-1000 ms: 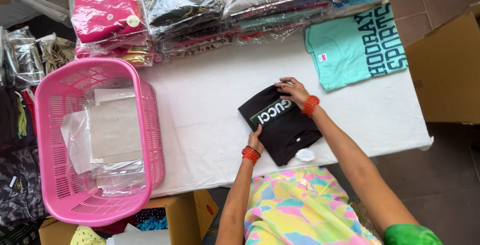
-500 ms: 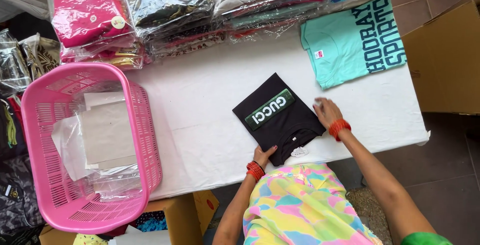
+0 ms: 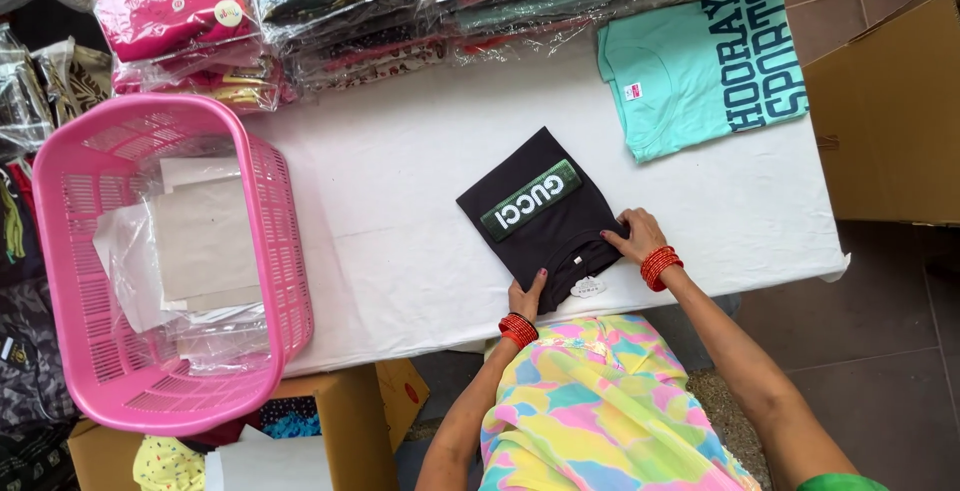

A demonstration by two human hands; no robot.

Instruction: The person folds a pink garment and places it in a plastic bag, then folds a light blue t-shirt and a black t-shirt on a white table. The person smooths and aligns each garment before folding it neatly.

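A folded black T-shirt (image 3: 535, 221) with a green and white printed band lies at an angle on the white-covered table (image 3: 400, 211), near its front edge. My left hand (image 3: 527, 296) rests on the shirt's near corner, next to a small white hang tag (image 3: 588, 288). My right hand (image 3: 638, 236) presses flat on the shirt's right edge. Both wrists wear red bangles. Neither hand lifts the shirt off the table.
A pink plastic basket (image 3: 270, 241) holding clear bags and grey card sheets overhangs the table's left end. Bagged folded garments (image 3: 330, 11) are stacked along the far edge. A turquoise printed T-shirt (image 3: 700, 66) lies at far right. Cardboard boxes (image 3: 890, 111) stand right and below.
My right hand slid from the shirt's far corner down to its right edge, near the collar. The left hand stayed at the near corner. The shirt barely shifted.
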